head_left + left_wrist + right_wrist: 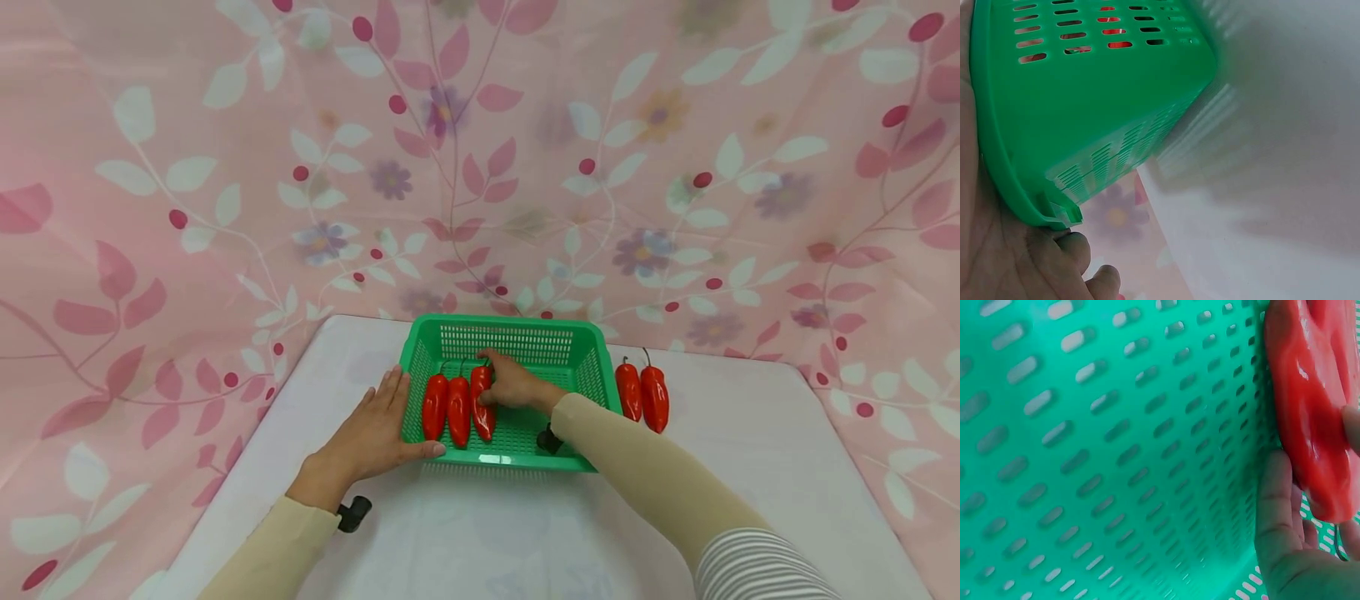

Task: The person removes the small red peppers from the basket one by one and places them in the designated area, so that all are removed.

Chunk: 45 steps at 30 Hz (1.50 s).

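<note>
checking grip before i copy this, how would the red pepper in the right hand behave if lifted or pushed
The red pepper shows glossy highlights, so it may slip when gripped. Its rounded, tapering body could roll or swivel if pushed across the green basket. Its smooth, full shape suggests stiff rather than floppy.

A glossy red pepper [1310, 419] stands along the right side, its stem end pointing down and a thin dark stem [1337, 544] below it. The right hand [1304, 562] grips it, one finger along its left side, another digit touching it at the right edge. The green basket [1116, 444], pierced by rows of short slots, fills the rest.
</note>
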Tool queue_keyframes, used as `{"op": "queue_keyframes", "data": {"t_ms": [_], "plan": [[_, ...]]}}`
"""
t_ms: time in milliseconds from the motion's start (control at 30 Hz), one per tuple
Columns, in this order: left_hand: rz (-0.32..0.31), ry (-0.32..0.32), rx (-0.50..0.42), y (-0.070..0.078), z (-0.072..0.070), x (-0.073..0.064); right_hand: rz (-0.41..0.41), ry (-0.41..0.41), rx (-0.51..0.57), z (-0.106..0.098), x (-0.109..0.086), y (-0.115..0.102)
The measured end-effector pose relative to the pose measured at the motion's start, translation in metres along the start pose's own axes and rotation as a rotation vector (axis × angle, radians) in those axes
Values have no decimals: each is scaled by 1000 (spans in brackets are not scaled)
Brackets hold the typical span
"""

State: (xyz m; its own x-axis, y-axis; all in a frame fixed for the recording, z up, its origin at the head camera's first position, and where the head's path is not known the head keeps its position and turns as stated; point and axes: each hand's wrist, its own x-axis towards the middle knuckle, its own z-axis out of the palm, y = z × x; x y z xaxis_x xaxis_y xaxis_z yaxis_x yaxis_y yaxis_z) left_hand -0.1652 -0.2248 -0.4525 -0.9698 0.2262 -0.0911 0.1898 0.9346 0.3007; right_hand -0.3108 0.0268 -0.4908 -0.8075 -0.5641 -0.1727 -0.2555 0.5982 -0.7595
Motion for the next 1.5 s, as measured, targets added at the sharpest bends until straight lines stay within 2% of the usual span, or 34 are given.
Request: {"op": "queue_keyframes", "data": {"t_ms": [167, 267, 500, 800, 1033, 1500], "plan": [[-9, -2, -13, 0, 0, -1, 39, 75, 69, -6, -5, 3], [-17, -7, -15, -1, 0, -1, 63, 92, 100, -11, -9, 4], [2, -4, -28, 0, 1, 0, 102, 142, 105, -24, -17, 10], [-10, -11, -34, 0, 2, 0, 100, 172, 237, -36, -29, 11], [-15, -8, -43, 1, -1, -1, 57, 221, 216, -50, -37, 13], [16, 19, -32, 2, -1, -3, 62, 305, 263, -74, -60, 3]]}}
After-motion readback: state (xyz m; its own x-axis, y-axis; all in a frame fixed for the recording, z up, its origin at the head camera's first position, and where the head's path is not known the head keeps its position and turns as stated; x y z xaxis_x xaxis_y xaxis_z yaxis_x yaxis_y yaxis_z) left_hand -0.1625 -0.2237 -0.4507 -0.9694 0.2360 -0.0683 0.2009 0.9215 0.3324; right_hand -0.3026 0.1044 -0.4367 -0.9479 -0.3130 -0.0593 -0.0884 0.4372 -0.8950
